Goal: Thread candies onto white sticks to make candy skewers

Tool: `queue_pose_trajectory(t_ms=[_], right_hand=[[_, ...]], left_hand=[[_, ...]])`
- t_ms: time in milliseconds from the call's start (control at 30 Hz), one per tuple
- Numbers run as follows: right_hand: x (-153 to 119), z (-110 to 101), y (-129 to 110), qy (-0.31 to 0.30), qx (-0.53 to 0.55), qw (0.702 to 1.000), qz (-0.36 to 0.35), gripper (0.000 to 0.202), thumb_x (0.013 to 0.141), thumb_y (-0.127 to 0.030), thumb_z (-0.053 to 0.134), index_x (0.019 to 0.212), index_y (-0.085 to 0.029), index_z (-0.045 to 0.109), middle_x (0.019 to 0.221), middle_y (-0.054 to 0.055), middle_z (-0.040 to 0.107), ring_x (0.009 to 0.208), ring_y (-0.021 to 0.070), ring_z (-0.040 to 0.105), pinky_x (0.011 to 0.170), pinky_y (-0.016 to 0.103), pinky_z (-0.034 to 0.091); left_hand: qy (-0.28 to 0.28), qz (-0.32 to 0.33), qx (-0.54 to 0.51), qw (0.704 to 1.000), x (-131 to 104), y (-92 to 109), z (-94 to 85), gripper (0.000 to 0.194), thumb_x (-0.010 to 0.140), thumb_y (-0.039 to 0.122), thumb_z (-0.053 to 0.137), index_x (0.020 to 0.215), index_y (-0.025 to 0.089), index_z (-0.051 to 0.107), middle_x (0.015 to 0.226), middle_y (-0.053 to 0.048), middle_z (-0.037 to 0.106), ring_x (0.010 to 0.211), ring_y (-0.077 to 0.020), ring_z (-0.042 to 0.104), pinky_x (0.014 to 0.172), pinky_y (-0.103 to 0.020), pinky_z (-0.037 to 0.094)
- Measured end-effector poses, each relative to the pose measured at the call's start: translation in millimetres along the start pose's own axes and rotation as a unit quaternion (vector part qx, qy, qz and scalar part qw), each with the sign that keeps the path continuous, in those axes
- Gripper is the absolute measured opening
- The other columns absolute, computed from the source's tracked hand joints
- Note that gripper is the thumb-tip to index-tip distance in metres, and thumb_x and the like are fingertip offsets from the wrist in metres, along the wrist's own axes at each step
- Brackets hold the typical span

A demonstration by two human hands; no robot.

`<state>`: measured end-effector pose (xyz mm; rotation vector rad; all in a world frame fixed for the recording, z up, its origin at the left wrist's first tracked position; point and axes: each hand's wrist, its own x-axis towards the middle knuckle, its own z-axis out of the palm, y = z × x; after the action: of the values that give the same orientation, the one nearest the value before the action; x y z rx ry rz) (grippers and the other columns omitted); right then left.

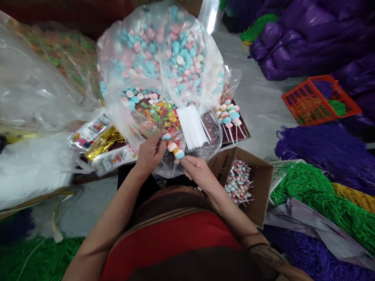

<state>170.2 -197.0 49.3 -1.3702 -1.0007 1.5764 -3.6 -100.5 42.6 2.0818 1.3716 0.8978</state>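
Between my hands is a candy skewer [172, 148] of pink, white, orange and blue pieces. My left hand [150, 152] pinches a blue and white candy [166, 136] at the skewer's upper left end. My right hand [195, 168] has its fingers closed at the lower right end, by a blue candy; the stick there is mostly hidden. Just beyond lie loose ring gummies [164, 113] on clear plastic and a stack of white sticks [191, 127]. Finished-looking skewers [230, 115] lie to the right of the sticks.
A big clear bag of pastel candies [161, 50] stands behind. Printed pouches [90, 130] and gold ties [105, 142] lie at the left. A cardboard box [259, 187] with wrapped skewers stands at the right, near green cords [307, 187] and an orange basket [299, 103].
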Motion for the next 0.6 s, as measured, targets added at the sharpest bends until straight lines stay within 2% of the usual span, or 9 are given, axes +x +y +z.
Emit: queue_pose_trajectory(t_ms=[267, 400, 600], right_hand=[[9.4, 5.2, 7.0, 0.036, 0.024, 0.999, -0.016, 0.049, 0.090, -0.062, 0.060, 0.092, -0.016, 0.075, 0.046, -0.010, 0.039, 0.044, 0.0092, 0.031, 0.048, 0.025, 0.022], [10.3, 9.5, 4.0, 0.042, -0.002, 0.999, -0.028, 0.052, 0.093, -0.062, 0.056, 0.096, -0.015, 0.076, 0.048, -0.009, 0.042, 0.046, 0.0097, 0.034, 0.051, 0.025, 0.026], [1.5, -6.0, -2.4, 0.008, -0.084, 0.995, -0.053, 0.044, 0.095, -0.055, 0.059, 0.106, -0.017, 0.077, 0.053, -0.007, 0.053, 0.049, 0.0106, 0.041, 0.051, 0.024, 0.031]], left_hand=[[0.014, 0.018, -0.008, 1.000, -2.4, -3.4, 6.6, 0.035, 0.094, 0.032, 0.049, 0.116, 0.019, 0.074, 0.113, -0.010, 0.082, 0.102, -0.0211, 0.076, 0.094, -0.030, 0.058], [-0.006, -0.024, -0.044, 0.999, -1.0, -2.5, 11.6, 0.036, 0.096, 0.032, 0.045, 0.117, 0.020, 0.072, 0.115, -0.008, 0.081, 0.102, -0.0207, 0.075, 0.095, -0.031, 0.057], [0.021, -0.097, -0.073, 0.992, -3.4, -6.2, 12.4, 0.035, 0.095, 0.038, 0.050, 0.115, 0.018, 0.071, 0.097, -0.004, 0.079, 0.082, -0.0158, 0.070, 0.080, -0.024, 0.054]])
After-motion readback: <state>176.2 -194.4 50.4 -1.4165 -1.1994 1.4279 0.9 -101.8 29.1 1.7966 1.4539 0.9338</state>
